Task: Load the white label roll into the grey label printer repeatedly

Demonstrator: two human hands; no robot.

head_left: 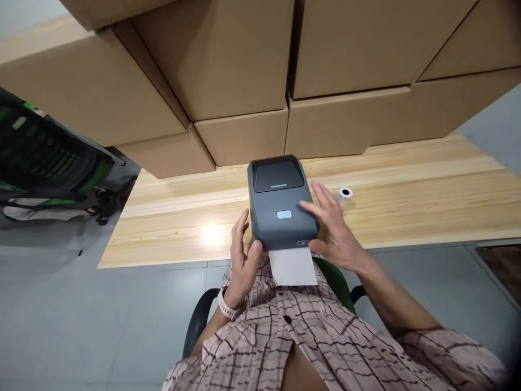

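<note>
One checked shirt (260,336) was nearest the camera, with a chair's black armrest (198,323) to its left. White paper (293,267) extended from the near end of a grey printer (280,217) and lay over the shirt front. Left hand (243,263), wearing a white wristband (225,304), stood upright along the printer's left side; its fingers were extended, the thumb apart and close to the near left corner. Right hand (331,231) was spread wide over the right edge, index fingertip above the top face, thumb by the near right corner. Neither hand gripped anything; firm contact could not be determined. The printer sat at the near edge of the wooden table (163,222), paper end facing the wearer. Its long axis ran away from the wearer, far end leaning slightly left. Markings: a small oval mark (303,243) at the near right; a pale blue button (284,214) at mid-face; a single line of light lettering (279,186) on the dark window (278,172), apparently beginning "NIIMBOT", too small to confirm. A white roll (345,192) stood just beyond the right fingers. Cardboard boxes (240,60) lined the far side.
</note>
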